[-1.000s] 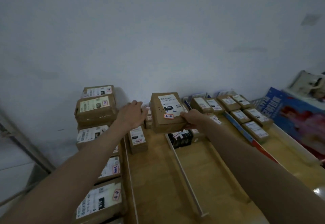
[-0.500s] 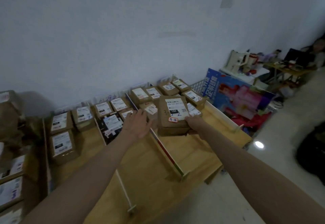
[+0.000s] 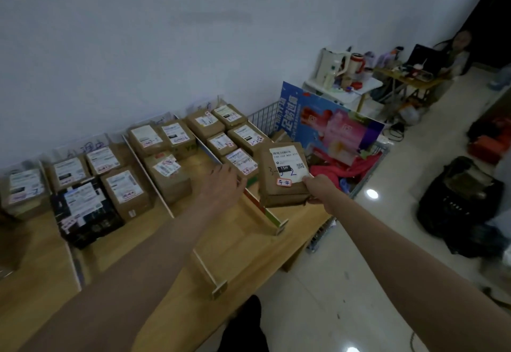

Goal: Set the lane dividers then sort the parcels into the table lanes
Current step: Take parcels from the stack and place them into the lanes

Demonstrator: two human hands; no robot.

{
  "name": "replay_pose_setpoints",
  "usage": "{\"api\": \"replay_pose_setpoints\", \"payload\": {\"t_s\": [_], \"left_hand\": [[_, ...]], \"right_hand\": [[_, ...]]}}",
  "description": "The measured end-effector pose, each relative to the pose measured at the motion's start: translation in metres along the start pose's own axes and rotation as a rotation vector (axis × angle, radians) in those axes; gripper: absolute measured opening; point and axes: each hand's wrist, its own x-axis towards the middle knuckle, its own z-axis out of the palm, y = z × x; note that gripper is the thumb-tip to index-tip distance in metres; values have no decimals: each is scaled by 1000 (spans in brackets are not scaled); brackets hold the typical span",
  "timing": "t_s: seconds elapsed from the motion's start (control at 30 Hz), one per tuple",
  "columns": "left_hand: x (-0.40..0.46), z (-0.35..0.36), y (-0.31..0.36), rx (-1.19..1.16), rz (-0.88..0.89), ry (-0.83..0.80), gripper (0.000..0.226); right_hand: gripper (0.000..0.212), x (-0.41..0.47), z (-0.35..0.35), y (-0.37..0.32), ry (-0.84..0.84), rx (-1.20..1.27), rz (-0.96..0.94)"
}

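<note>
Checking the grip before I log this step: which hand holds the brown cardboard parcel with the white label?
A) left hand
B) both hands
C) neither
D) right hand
D: the right hand pinches the brown cardboard parcel at its near corner; the left hand hovers open, apart from it.

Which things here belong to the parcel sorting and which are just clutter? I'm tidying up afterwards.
Job: held parcel in right hand; left hand; sorted parcels; black parcel; lane dividers; table.

Lying about: poster; wire basket; black bag; kettle.
</note>
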Motion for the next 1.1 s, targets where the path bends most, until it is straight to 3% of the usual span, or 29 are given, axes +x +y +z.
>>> {"api": "replay_pose_setpoints", "payload": {"t_s": [0.2,0.47,0.83,0.97,1.1], "left_hand": [[81,41,28,-95,-21,3,49],[166,101,43,-161,-154,-95,49],[208,148,65,-165,-306,-219,61],[215,156,74,-165,-384,-210,61],[223,157,82,-161,-436,-175,57]], "right_hand": [[32,99,-17,-1,-3,-95,9],[36,203,-23,-1,-135,-335,-24],[35,289,-14,10,-292,-496,-98],[26,314,-13,11,-356,-529,-127],[32,336,-11,12,-406,-557,-147]]}}
